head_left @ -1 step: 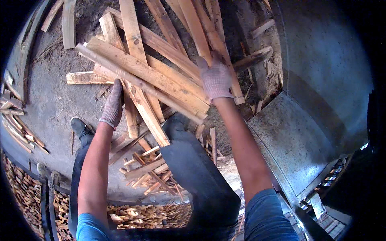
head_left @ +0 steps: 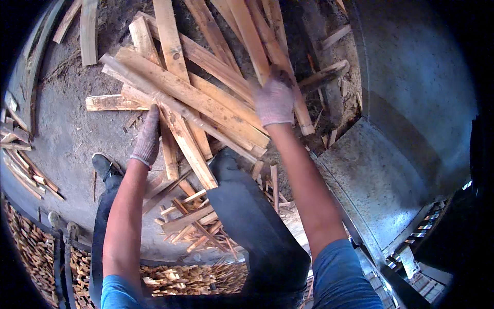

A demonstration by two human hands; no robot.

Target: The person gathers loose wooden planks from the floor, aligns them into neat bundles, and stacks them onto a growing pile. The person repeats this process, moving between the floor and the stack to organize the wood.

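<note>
Can see grey floor point(head_left: 72, 159). On it, can find a board pile point(head_left: 203, 57) between left hand point(head_left: 146, 136) and right hand point(head_left: 275, 103), planks point(head_left: 88, 33) forward-left of left hand, strips point(head_left: 37, 178) farther left, and sticks point(head_left: 188, 220) on near side of both.

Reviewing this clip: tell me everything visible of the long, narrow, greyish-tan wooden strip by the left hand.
The long, narrow, greyish-tan wooden strip looks rough-surfaced and slightly blurred. It slants from upper left to lower right, alongside a broad, flat, pale-brown plank and across a yellowish wooden board. Its right end lies near the dark-grey trouser leg. The gloved left hand reaches its lower edge; how firmly it touches is unclear.
</note>
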